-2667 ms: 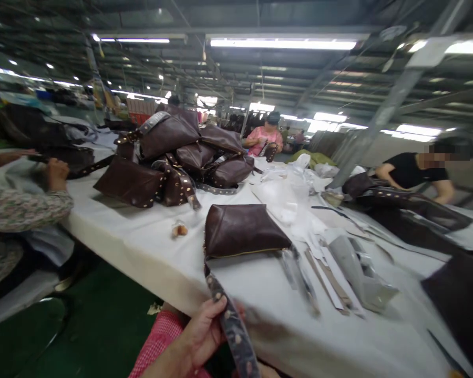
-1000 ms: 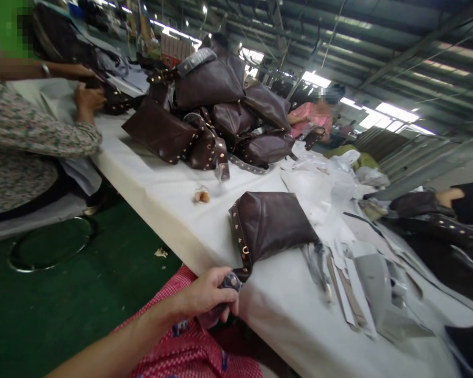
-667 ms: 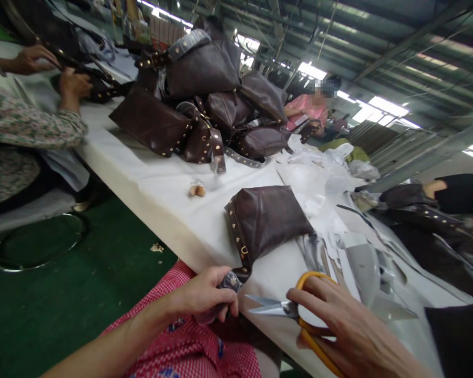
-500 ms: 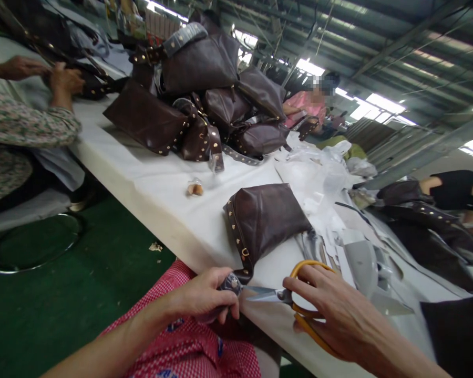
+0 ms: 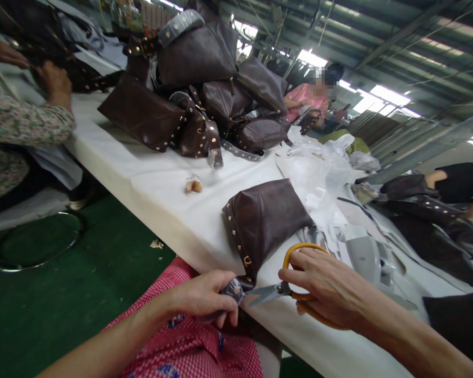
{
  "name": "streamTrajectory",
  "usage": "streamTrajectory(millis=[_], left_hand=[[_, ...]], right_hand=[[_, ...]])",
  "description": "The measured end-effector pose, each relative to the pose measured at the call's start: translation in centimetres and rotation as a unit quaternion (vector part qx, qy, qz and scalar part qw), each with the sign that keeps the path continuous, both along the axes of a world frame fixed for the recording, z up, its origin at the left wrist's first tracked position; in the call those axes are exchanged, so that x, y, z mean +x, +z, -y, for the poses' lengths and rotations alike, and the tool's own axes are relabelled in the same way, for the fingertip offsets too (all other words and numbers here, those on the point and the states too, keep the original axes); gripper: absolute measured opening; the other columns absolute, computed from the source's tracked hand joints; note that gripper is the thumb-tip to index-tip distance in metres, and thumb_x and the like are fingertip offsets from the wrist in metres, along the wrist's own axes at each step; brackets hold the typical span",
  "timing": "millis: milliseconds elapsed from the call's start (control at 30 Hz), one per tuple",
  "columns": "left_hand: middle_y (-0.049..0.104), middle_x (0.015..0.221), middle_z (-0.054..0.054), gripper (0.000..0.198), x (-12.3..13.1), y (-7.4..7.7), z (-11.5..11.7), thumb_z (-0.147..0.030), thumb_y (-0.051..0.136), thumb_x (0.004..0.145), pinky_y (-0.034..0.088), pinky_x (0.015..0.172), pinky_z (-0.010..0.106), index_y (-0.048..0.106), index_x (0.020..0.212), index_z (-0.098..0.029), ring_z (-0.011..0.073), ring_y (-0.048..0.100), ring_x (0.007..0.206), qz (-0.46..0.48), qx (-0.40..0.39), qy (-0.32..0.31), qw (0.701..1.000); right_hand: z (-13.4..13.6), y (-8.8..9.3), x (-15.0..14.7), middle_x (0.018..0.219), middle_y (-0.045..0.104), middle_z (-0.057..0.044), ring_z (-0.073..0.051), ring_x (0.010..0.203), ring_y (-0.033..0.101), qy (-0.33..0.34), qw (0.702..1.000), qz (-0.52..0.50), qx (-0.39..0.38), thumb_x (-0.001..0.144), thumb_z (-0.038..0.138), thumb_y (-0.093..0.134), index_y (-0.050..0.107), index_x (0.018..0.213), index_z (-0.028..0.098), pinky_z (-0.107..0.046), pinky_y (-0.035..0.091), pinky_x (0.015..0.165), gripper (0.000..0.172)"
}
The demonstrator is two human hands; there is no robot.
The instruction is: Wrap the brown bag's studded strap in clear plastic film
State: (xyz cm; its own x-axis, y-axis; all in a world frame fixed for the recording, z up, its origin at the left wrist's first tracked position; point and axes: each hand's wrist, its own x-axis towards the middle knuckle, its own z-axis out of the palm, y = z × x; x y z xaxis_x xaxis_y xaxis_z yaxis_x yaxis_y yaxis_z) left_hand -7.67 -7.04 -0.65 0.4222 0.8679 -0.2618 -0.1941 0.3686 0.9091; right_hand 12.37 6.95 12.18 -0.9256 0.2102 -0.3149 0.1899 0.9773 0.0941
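Observation:
A dark brown leather bag point(image 5: 266, 223) with gold studs along its edge lies at the near edge of the table. My left hand point(image 5: 211, 299) is closed around the bag's strap point(image 5: 233, 290), which is wrapped in clear plastic. In my right hand point(image 5: 319, 286) is a pair of scissors point(image 5: 286, 289) with orange handles, my fingers through the loops. The scissor blades point left, their tips close to the plastic-wrapped strap; whether they touch it I cannot tell.
Several similar bags point(image 5: 197, 58) are heaped farther back on the white table point(image 5: 142, 181). A small brown item in plastic point(image 5: 193, 185) lies nearer. Plastic scraps point(image 5: 319, 168) spread to the right. A co-worker's hand point(image 5: 55, 81) works at far left; another person point(image 5: 305, 100) sits behind.
The scissors have shifted slightly up and left, and their blades now angle down toward the strap. My left hand keeps its hold with little movement.

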Motion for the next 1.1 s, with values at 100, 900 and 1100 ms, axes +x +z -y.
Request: streamTrajectory(millis=[100, 900, 1100], left_hand=[[0.067, 0.069, -0.002, 0.016, -0.1, 0.2, -0.4, -0.016, 0.057, 0.072, 0.035, 0.038, 0.015, 0.056, 0.087, -0.018, 0.0075, 0.053, 0.045, 0.021, -0.020, -0.037, 0.999], [0.067, 0.065, 0.001, 0.033, -0.6, -0.3, -1.1, -0.053, 0.056, 0.083, 0.031, 0.037, 0.017, 0.054, 0.084, -0.020, 0.0089, 0.051, 0.044, 0.059, -0.041, -0.115, 0.991], [0.068, 0.066, 0.001, 0.039, -0.5, -0.9, -1.0, -0.058, 0.052, 0.084, 0.036, 0.040, 0.017, 0.050, 0.091, -0.020, 0.0098, 0.054, 0.046, 0.081, -0.034, -0.080, 0.993]], right_hand=[[-0.5, 0.1, -0.3, 0.085, 0.056, -0.004, -0.020, 0.075, 0.051, 0.018, 1.000, 0.017, -0.013, 0.070, 0.026, 0.071, 0.061, 0.084, 0.024, -0.034, 0.035, 0.071, 0.017], [0.1, -0.2, -0.4, 0.075, 0.062, 0.000, -0.014, 0.063, 0.053, 0.053, 0.995, 0.059, -0.061, 0.078, 0.016, 0.061, 0.058, 0.080, 0.022, -0.029, 0.027, 0.056, 0.007], [0.4, -0.7, 0.8, 0.081, 0.063, -0.002, -0.017, 0.071, 0.056, 0.013, 0.996, 0.045, -0.074, 0.079, 0.018, 0.064, 0.060, 0.085, 0.022, -0.028, 0.032, 0.059, 0.008]])
